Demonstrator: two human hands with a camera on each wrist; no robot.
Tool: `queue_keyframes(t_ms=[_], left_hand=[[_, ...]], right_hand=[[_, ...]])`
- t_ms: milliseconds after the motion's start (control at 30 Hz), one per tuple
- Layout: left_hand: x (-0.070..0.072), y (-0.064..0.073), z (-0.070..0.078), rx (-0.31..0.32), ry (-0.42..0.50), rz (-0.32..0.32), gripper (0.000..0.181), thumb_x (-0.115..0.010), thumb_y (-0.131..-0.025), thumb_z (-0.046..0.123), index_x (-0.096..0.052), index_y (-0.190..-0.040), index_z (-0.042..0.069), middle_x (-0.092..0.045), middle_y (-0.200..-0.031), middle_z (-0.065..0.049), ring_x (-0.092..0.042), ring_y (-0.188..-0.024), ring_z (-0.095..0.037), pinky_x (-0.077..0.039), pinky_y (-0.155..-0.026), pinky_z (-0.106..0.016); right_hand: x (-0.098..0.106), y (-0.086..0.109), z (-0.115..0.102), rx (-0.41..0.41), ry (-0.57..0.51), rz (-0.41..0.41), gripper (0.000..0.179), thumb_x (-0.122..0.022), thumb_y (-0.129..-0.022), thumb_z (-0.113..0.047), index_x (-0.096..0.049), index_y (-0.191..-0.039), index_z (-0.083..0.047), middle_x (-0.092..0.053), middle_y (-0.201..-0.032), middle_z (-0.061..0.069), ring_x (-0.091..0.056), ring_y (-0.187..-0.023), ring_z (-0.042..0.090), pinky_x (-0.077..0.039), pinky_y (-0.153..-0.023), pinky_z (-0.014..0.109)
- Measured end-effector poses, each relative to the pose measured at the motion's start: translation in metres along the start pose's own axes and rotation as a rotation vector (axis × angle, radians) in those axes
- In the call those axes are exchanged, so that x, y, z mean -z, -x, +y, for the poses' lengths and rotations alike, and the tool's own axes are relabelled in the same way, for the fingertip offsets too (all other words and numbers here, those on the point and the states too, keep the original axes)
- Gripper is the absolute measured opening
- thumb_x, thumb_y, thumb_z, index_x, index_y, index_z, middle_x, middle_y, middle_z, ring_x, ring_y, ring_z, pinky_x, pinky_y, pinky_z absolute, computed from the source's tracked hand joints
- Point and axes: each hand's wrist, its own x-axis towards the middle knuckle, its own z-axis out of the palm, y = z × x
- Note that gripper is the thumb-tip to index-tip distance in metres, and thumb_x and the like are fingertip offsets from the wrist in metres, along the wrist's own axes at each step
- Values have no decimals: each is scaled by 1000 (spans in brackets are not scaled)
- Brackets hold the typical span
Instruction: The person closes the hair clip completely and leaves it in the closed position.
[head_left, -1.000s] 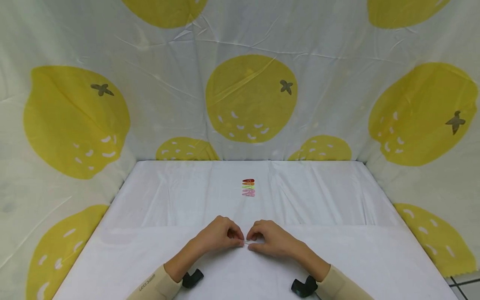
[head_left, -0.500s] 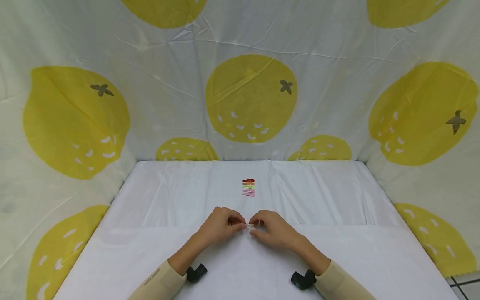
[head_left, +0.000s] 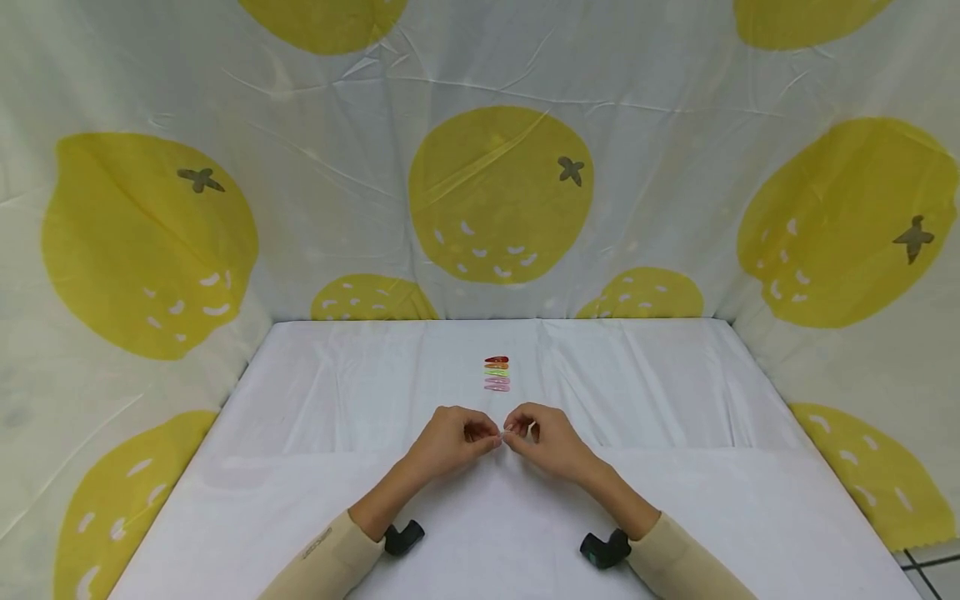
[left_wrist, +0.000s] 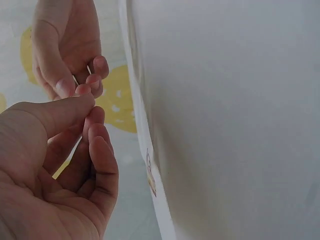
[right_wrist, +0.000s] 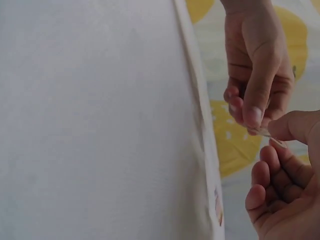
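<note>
Between my two hands is a small, pale hair clip (right_wrist: 262,132), mostly covered by fingertips in the head view. My left hand (head_left: 450,443) pinches one end of it between thumb and fingers. The thumb and index finger of my right hand (head_left: 553,443) pinch at the other end, with the remaining fingers loosely bent. In the right wrist view, the clip's thin looped end shows at the right thumb; in the left wrist view it is hidden. Farther back lies a neat column of snap hair clips: red (head_left: 497,359), orange (head_left: 497,366), yellow-green (head_left: 497,373) and pink (head_left: 497,384).
A white cloth (head_left: 637,392) covers the table, with a fold line across its middle. Lemon-print curtains (head_left: 501,196) close off the back and both sides. A black wrist camera (head_left: 403,538) sits at the left cuff, another camera (head_left: 604,548) at the right.
Both hands have moved forward, nearer the column of clips, carrying the pale clip. The right thumb and index finger have come together on it. The laid-out clips have not moved.
</note>
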Motion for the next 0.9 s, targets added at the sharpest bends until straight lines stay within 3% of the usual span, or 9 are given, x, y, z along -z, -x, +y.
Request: queue_keyframes(t_ms=[200,467,667,900], left_hand=[[-3,-6,2,10,28,62,7,-79,-93,26,-78,-89,20,-72,-76,14,-62,-68,2,-53,-65,-20],[-1,-8,3,35,76,78,8,-79,-92,22,-78,-95,16,-72,-78,11,-65,-72,-2,-55,-67,-21],[3,-11,1,-1,74,80,26,-77,-94,22,-74,-115,7,-72,-85,8,-66,-78,-4,-58,-73,-25],[7,-18,2,-67,100,86,35,-76,-95,23,-71,-126,7,-75,-96,3,-68,-83,-8,-61,-77,-36]], right_hand=[[-1,-6,-2,-44,-48,52,5,-76,-93,-21,-73,-96,-21,-67,-83,-10,-61,-79,6,-47,-69,20],[2,-9,-4,16,7,88,3,-70,-96,-18,-71,-94,-19,-70,-84,-11,-63,-81,5,-50,-69,22],[8,-14,-4,62,80,82,5,-65,-95,-14,-64,-92,-17,-68,-78,-13,-59,-69,4,-47,-62,22],[13,-18,-5,92,115,97,7,-68,-97,-11,-74,-99,-14,-69,-81,-12,-61,-74,2,-50,-65,24]])
